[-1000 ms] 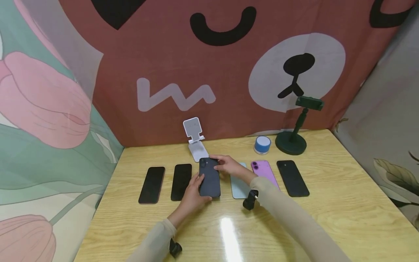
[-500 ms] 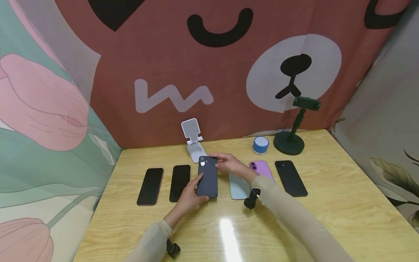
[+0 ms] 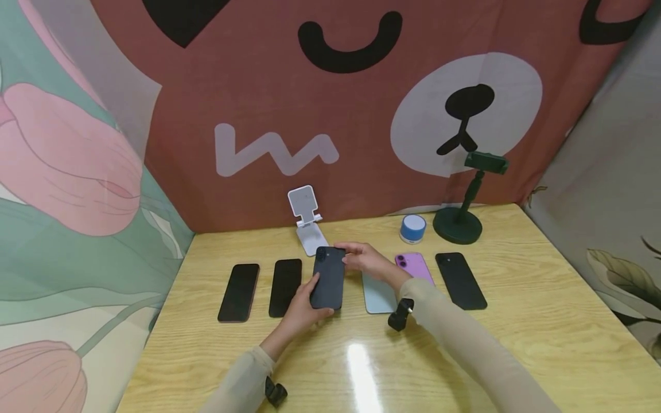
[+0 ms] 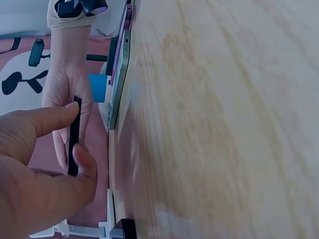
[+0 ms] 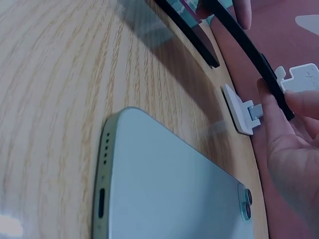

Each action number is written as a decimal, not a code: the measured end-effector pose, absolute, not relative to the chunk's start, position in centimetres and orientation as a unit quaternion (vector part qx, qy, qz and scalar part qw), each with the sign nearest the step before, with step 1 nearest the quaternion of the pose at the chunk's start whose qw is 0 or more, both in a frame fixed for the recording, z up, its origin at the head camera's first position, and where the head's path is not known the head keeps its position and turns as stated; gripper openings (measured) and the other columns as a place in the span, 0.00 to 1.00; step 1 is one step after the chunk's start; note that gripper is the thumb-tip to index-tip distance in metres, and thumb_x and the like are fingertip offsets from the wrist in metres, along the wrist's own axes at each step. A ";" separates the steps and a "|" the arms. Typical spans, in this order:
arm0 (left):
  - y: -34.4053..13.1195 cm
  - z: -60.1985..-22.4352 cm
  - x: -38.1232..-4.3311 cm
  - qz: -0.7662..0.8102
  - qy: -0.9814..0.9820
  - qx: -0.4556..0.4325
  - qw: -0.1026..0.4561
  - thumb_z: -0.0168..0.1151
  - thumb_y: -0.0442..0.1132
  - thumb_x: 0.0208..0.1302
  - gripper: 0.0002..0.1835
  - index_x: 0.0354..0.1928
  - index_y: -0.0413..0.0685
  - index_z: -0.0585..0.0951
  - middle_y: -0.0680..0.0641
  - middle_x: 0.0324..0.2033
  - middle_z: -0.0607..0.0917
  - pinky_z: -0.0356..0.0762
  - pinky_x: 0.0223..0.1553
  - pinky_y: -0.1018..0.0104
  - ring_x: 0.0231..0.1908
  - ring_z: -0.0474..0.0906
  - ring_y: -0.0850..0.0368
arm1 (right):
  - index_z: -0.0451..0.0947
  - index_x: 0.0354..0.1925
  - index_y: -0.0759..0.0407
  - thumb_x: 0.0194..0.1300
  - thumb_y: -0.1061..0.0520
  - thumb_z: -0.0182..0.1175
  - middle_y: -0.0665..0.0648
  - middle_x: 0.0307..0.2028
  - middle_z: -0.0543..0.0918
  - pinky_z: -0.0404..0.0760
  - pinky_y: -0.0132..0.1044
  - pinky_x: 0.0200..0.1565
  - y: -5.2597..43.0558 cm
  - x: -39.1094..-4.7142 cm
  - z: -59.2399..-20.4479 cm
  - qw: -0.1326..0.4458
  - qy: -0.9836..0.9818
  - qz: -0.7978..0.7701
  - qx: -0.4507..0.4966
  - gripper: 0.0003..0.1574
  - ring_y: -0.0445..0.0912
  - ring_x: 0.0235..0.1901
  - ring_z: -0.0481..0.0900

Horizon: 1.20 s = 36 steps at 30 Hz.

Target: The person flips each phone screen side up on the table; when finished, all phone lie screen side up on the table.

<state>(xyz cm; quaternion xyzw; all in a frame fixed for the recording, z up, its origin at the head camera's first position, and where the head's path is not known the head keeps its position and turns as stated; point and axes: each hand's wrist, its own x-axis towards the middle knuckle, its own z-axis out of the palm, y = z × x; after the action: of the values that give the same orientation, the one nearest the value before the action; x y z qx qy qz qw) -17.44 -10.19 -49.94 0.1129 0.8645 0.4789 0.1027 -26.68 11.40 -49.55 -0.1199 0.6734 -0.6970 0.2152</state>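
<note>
One dark phone [image 3: 328, 281] is held clear of the wooden table [image 3: 315, 361], camera side toward the person, over the gap between a black phone [image 3: 286, 287] and a pale blue phone [image 3: 379, 295], on the near side of a white stand [image 3: 303, 204]. The left hand [image 3: 303, 305] grips its lower end between thumb and fingers — the right hand [image 3: 369, 261] pinches the upper end. The step in hand looks like steadying the lifted phone two-handed — the next move would seem to call for even pressure at both ends
</note>
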 end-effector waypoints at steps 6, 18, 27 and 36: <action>-9.3 -49.8 -17.1 0.465 0.876 0.087 0.091 0.77 0.45 0.45 0.57 0.73 0.41 0.52 0.31 0.55 0.62 0.69 0.51 0.48 0.48 0.68 0.42 | 0.60 0.67 0.71 0.67 0.71 0.48 0.70 0.62 0.68 0.68 0.52 0.58 11.5 -26.6 -49.4 0.218 0.659 -0.709 -0.127 0.30 0.42 0.48 0.78; -8.8 -49.7 -16.4 0.438 0.891 0.099 0.061 0.68 0.48 0.54 0.44 0.72 0.61 0.59 0.32 0.51 0.60 0.73 0.39 0.51 0.38 0.71 0.43 | 0.58 0.66 0.72 0.69 0.65 0.52 0.63 0.57 0.75 0.65 0.59 0.58 11.6 -26.8 -49.2 0.217 0.647 -0.709 -0.178 0.31 0.44 0.48 0.79; -9.1 -49.0 -16.4 0.506 0.853 0.080 0.097 0.52 0.47 0.65 0.31 0.71 0.71 0.60 0.34 0.52 0.67 0.66 0.49 0.46 0.48 0.68 0.43 | 0.48 0.71 0.67 0.73 0.58 0.48 0.71 0.65 0.62 0.62 0.54 0.62 11.3 -26.9 -49.5 0.254 0.625 -0.707 -0.212 0.35 0.52 0.59 0.71; -9.5 -48.7 -16.6 0.611 0.766 0.121 0.159 0.31 0.39 0.74 0.28 0.75 0.57 0.49 0.29 0.58 0.65 0.76 0.31 0.51 0.35 0.74 0.41 | 0.38 0.74 0.55 0.74 0.61 0.43 0.76 0.67 0.50 0.62 0.59 0.60 11.1 -26.6 -49.7 0.290 0.609 -0.709 -0.206 0.38 0.56 0.56 0.72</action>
<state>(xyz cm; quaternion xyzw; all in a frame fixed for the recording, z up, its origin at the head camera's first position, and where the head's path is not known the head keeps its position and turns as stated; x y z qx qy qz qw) -16.59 -9.53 -48.73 0.1206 0.7657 0.6114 0.1588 -26.61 11.08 -49.70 -0.2062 0.6091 -0.7090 0.2895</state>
